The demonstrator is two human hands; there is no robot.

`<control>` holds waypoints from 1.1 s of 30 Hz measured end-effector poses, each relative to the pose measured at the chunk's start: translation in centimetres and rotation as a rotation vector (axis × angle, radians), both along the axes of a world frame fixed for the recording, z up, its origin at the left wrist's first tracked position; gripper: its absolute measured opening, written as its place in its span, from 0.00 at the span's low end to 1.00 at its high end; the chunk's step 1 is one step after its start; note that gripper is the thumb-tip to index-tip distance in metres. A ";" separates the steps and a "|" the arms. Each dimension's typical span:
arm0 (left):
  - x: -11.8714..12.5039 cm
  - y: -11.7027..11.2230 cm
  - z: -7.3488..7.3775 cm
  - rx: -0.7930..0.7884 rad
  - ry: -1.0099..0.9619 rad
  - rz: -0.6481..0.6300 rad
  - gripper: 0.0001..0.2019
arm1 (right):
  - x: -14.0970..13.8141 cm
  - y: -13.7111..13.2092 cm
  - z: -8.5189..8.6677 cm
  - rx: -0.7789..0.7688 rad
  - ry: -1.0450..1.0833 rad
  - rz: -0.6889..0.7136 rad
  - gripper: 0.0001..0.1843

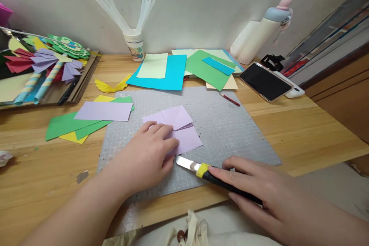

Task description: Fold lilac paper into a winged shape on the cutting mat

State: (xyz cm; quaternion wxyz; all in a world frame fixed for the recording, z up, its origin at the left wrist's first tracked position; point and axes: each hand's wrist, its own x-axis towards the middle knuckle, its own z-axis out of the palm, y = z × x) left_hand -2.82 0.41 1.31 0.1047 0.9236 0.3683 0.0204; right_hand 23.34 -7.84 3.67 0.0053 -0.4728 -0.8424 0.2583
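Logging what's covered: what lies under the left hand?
Lilac paper, on the grey mat. The left hand covers part of the paper and some mat; what those covered parts look like can't be seen.

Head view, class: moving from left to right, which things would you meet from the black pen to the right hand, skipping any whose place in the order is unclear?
Black pen → lilac strip → left hand → cutter blade → right hand.
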 end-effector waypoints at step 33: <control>-0.8 0.4 -0.9 -0.018 0.008 0.012 0.18 | 0.2 -0.3 -2.2 -0.110 0.138 -0.111 0.30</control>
